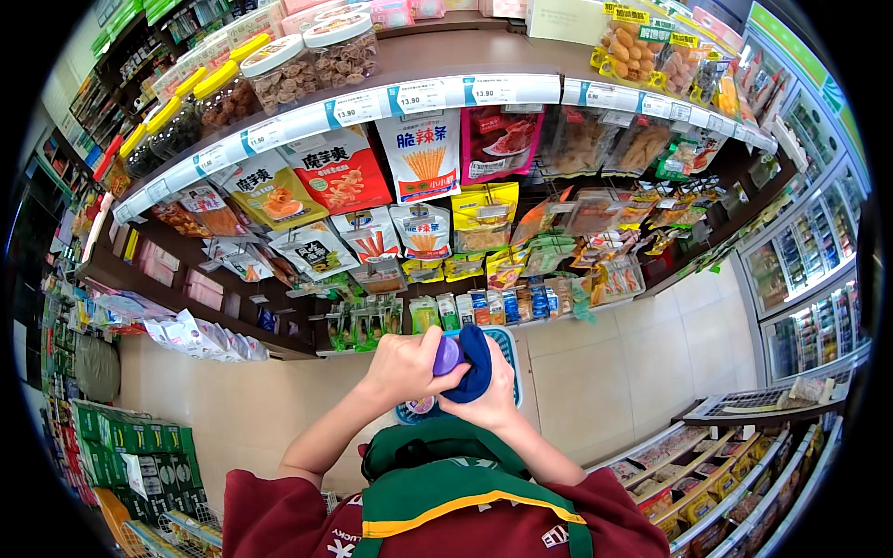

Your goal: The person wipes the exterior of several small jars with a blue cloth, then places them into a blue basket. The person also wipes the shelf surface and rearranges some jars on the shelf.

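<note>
My left hand (408,363) grips a container with a round purple lid (448,354) just in front of my chest. Pressed up against that container is a folded dark blue cloth (474,366), held in my right hand (492,394). Below both hands is a blue plastic basket (517,363); a round pink-and-white packaged item (421,404) shows inside it, the rest hidden by my hands. A green apron with a yellow edge (467,488) covers my chest.
Ahead is a brown shop shelf (460,59) with snack jars on top and bagged snacks (418,157) hanging below. Glass-door coolers (802,258) line the right. Green cartons (132,446) are stacked at lower left, and a slanted rack of packaged food (718,481) stands at lower right.
</note>
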A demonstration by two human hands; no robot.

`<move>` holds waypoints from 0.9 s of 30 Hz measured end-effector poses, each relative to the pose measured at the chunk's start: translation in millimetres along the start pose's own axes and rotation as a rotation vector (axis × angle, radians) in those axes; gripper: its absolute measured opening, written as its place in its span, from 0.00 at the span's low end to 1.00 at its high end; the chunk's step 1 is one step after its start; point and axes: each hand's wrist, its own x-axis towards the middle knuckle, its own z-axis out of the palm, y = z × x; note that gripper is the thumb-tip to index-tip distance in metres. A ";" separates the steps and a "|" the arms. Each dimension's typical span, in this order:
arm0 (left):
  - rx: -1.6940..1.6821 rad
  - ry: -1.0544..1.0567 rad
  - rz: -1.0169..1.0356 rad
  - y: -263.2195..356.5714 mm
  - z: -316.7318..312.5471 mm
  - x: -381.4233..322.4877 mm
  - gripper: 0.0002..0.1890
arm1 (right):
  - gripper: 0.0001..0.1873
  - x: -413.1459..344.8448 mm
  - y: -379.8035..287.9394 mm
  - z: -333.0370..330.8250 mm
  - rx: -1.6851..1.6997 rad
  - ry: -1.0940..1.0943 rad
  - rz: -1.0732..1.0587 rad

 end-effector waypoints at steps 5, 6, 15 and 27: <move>-0.085 0.138 0.347 -11.4 -13.1 5.9 0.28 | 0.49 16.8 -9.6 -23.3 0.052 -0.180 -0.092; -0.070 0.121 0.389 -11.8 -18.8 6.9 0.29 | 0.49 22.2 -10.4 -29.2 0.082 -0.254 -0.090; -0.070 -0.090 0.416 -10.4 -35.1 20.8 0.29 | 0.50 32.3 11.7 -32.1 0.540 -0.549 0.109; 0.001 0.137 0.348 -5.2 -19.8 5.9 0.20 | 0.49 33.8 -6.0 -39.7 0.050 -0.347 -0.097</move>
